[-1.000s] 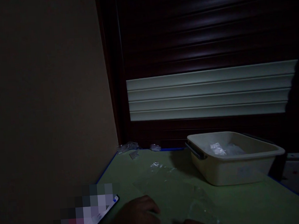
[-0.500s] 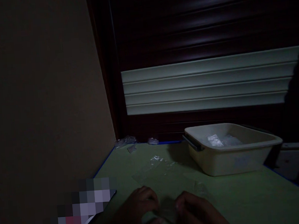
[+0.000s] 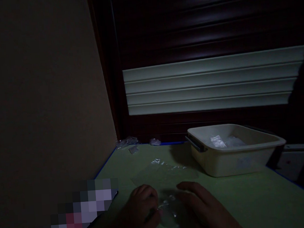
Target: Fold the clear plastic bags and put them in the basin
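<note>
In dim light both hands work low at the front of a green table (image 3: 252,204). My left hand (image 3: 141,208) has its fingers curled and pinches the left edge of a small clear plastic bag (image 3: 169,210). My right hand (image 3: 205,207) lies over the bag's right side, fingers bent down onto it. The crinkled bag sits between the two hands, just above the table surface. More clear plastic film (image 3: 166,172) lies flat on the table just beyond the hands.
A cream plastic tub (image 3: 235,160) with clear bags inside stands at the back right. Small clear bags (image 3: 128,143) lie in the far left corner by the wall. A flat blurred-out item (image 3: 83,212) rests at the left edge. A dark roller shutter stands behind.
My right hand has come into view and joined the left on the clear bag. The view has tipped down slightly, and both hands now sit a little further forward.
</note>
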Motion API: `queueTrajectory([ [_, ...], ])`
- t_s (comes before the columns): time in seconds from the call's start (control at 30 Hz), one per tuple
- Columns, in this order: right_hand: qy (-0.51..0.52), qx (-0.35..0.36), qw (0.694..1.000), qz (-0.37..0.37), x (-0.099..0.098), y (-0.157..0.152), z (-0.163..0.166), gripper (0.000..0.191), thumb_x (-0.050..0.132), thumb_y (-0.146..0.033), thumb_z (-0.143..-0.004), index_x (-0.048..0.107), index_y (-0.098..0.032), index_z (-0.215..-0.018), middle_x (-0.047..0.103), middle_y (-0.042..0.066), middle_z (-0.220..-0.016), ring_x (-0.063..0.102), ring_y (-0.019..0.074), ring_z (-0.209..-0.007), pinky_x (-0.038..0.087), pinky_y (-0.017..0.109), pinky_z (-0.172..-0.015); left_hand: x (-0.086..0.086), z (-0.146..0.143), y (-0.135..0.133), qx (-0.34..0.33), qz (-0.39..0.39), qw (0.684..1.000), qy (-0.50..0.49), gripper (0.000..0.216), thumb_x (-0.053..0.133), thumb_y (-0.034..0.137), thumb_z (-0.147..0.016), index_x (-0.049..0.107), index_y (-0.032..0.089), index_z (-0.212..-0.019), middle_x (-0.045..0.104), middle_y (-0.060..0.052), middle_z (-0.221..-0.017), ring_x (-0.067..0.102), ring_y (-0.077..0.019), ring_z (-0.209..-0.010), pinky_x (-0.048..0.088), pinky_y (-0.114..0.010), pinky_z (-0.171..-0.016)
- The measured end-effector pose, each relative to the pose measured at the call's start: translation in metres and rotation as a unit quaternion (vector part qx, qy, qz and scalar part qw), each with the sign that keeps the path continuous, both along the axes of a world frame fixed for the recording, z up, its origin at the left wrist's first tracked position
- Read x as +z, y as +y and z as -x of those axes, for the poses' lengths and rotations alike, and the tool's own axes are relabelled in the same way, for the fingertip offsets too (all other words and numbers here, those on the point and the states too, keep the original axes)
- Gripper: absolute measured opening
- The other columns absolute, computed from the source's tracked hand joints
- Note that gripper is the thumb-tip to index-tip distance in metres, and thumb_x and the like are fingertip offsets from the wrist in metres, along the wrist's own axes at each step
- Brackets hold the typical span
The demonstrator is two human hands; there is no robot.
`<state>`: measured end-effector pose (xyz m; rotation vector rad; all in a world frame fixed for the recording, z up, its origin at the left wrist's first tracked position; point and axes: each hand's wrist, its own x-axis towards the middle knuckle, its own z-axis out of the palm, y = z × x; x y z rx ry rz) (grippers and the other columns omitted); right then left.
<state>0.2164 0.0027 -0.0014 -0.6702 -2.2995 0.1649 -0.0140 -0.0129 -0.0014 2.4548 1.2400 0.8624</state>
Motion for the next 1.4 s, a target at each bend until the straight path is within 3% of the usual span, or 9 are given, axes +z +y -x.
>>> queueTrajectory([
  [0.13, -0.1, 0.049, 0.988, -0.105, -0.009, 0.002, 0.006, 0.029, 0.047, -0.016, -0.092, 0.055, -0.019, -0.119, 0.066, 0.01, -0.112, 0.061, 0.0201, -0.099, 0.048, 0.032, -0.088, -0.003, 0.001, 0.001, 0.023, -0.017, 0.999, 0.03, 0.021, 0.058, 0.003, -0.072, 0.045, 0.019, -0.068, 0.055, -0.001, -0.086, 0.052, -0.0182, -0.087, 0.039, -0.03, -0.08],
  [0.3, -0.109, 0.013, 0.984, -0.142, -0.032, 0.008, 0.012, 0.016, 0.05, -0.019, -0.091, 0.065, -0.023, -0.097, 0.072, 0.003, -0.094, 0.066, 0.0178, -0.086, 0.044, 0.037, -0.094, 0.005, 0.003, -0.004, 0.045, -0.051, 0.996, 0.06, 0.026, 0.061, 0.004, -0.064, 0.05, 0.02, -0.08, 0.056, -0.004, -0.098, 0.05, -0.0226, -0.094, 0.041, -0.035, -0.085],
  [0.47, -0.123, 0.009, 0.979, -0.164, -0.032, 0.01, 0.01, 0.011, 0.057, -0.025, -0.088, 0.065, -0.026, -0.096, 0.071, 0.0, -0.093, 0.065, 0.0162, -0.083, 0.044, 0.034, -0.09, 0.007, 0.005, -0.005, -0.036, -0.175, 0.978, 0.111, 0.024, 0.057, 0.003, -0.067, 0.055, 0.02, -0.083, 0.058, -0.003, -0.101, 0.053, -0.0203, -0.094, 0.043, -0.031, -0.082],
  [0.53, -0.128, 0.01, 0.98, -0.149, -0.028, 0.008, 0.011, 0.012, 0.058, -0.025, -0.088, 0.064, -0.026, -0.099, 0.071, 0.0, -0.093, 0.065, 0.016, -0.083, 0.044, 0.033, -0.089, 0.001, 0.005, -0.001, -0.121, -0.229, 0.948, 0.188, 0.014, 0.059, 0.006, -0.07, 0.054, 0.018, -0.073, 0.06, 0.0, -0.081, 0.054, -0.0158, -0.075, 0.043, -0.025, -0.067],
  [0.7, -0.154, -0.01, 0.98, -0.126, -0.025, 0.007, 0.01, 0.01, 0.06, -0.02, -0.086, 0.065, -0.025, -0.093, 0.071, -0.002, -0.09, 0.065, 0.0163, -0.08, 0.043, 0.033, -0.087, -0.004, 0.003, -0.001, -0.141, -0.245, 0.924, 0.256, 0.016, 0.064, 0.014, -0.077, 0.053, 0.016, -0.065, 0.058, 0.001, -0.065, 0.05, -0.0143, -0.06, 0.04, -0.025, -0.054],
  [0.87, -0.173, -0.007, 0.979, -0.102, -0.016, 0.006, 0.007, 0.011, 0.058, -0.02, -0.086, 0.065, -0.024, -0.093, 0.069, 0.0, -0.084, 0.062, 0.017, -0.076, 0.042, 0.034, -0.082, 0.005, 0.003, -0.008, -0.11, -0.225, 0.929, 0.273, 0.011, 0.064, 0.013, -0.076, 0.056, 0.015, -0.07, 0.06, 0.0, -0.072, 0.053, -0.0147, -0.068, 0.045, -0.025, -0.061],
  [1.0, -0.164, 0.027, 0.984, -0.06, -0.01, 0.006, 0.005, 0.008, 0.059, -0.024, -0.086, 0.065, -0.02, -0.088, 0.067, 0.002, -0.08, 0.059, 0.0171, -0.074, 0.042, 0.031, -0.071, -0.004, 0.006, -0.002, -0.13, -0.242, 0.925, 0.261, 0.011, 0.056, 0.015, -0.085, 0.057, 0.016, -0.074, 0.061, -0.001, -0.075, 0.054, -0.0142, -0.069, 0.046, -0.024, -0.065],
  [1.17, -0.165, 0.171, 0.971, 0.029, -0.028, 0.014, 0.011, 0.014, 0.056, -0.033, -0.089, 0.066, -0.025, -0.082, 0.067, -0.002, -0.08, 0.059, 0.0145, -0.08, 0.042, 0.027, -0.075, -0.012, 0.006, 0.0, -0.124, -0.259, 0.928, 0.239, 0.014, 0.052, 0.018, -0.09, 0.06, 0.018, -0.078, 0.062, -0.002, -0.078, 0.056, -0.0152, -0.074, 0.046, -0.023, -0.064],
  [1.4, -0.158, 0.189, 0.964, 0.099, -0.043, 0.016, 0.022, 0.028, 0.06, -0.035, -0.086, 0.061, -0.022, -0.061, 0.062, -0.003, -0.064, 0.059, 0.0128, -0.068, 0.044, 0.025, -0.069, -0.002, 0.001, -0.008, -0.12, -0.226, 0.936, 0.243, 0.011, 0.055, 0.015, -0.087, 0.058, 0.017, -0.077, 0.063, -0.001, -0.079, 0.057, -0.0149, -0.073, 0.047, -0.022, -0.064],
])
